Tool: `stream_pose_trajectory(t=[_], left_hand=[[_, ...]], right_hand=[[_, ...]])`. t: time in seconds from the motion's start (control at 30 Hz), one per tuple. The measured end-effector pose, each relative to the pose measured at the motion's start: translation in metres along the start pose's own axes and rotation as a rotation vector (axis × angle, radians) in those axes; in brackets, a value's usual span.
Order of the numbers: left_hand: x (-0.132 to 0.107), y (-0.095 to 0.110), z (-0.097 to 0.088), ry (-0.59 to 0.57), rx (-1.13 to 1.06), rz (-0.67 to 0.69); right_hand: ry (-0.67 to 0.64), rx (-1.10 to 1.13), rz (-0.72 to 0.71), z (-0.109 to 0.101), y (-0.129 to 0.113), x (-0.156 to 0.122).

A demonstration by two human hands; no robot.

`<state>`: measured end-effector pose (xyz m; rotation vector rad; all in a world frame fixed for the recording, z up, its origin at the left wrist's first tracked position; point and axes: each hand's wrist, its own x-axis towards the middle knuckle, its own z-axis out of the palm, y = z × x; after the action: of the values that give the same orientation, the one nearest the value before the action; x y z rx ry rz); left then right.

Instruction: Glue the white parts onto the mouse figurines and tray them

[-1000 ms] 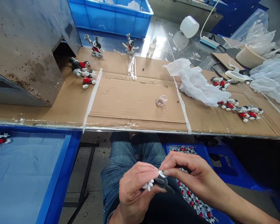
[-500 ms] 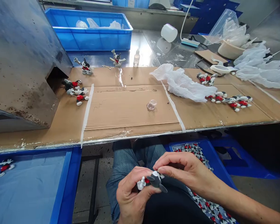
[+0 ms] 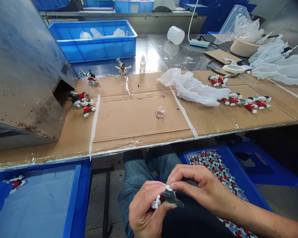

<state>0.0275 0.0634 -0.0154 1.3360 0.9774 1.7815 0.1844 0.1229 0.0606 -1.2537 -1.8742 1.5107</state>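
A small mouse figurine [image 3: 171, 195] with a dark grey head, round ears, white face and a bit of red is held over my lap. My left hand [image 3: 146, 208] is closed round its body, so most of the body is hidden. At the figurine's white face, the thumb and fingertips of my right hand [image 3: 198, 185] are pinched together; whether something tiny sits between them is hidden. Several like figurines fill the blue bin [image 3: 253, 195] beside my right arm. One more figurine [image 3: 15, 182] lies on blue sheeting in the tray [image 3: 73, 205] at lower left.
A cardboard-covered bench [image 3: 139, 120] spans the front, carrying a small clear cup [image 3: 160, 112], a dropper bottle [image 3: 142, 64], a crumpled plastic bag [image 3: 193, 87] and figurines at both sides. A metal housing [image 3: 22, 76] stands at left. Behind is a blue crate [image 3: 99, 49].
The view has shifted slightly. Both hands stay together on the figurine, its head turned a little, with the right fingertips still at its face.
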Motion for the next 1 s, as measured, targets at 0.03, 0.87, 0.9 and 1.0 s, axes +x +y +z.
stream_pose_trajectory(t=[0.03,0.87,0.9,1.0], left_hand=[[0.001,-0.001,0.0,0.011,0.034,0.056],[0.001,0.004,0.003,0.05,-0.079,-0.133],[0.001,0.005,0.004,0.043,-0.073,-0.119],[-0.002,0.005,0.004,0.026,-0.051,-0.091]], right_hand=[[0.004,0.033,-0.002,0.0,0.0,0.0],[0.056,0.172,0.169,0.0,-0.008,0.002],[0.055,0.161,0.161,-0.001,-0.008,0.002],[0.062,0.094,0.117,0.001,-0.006,0.001]])
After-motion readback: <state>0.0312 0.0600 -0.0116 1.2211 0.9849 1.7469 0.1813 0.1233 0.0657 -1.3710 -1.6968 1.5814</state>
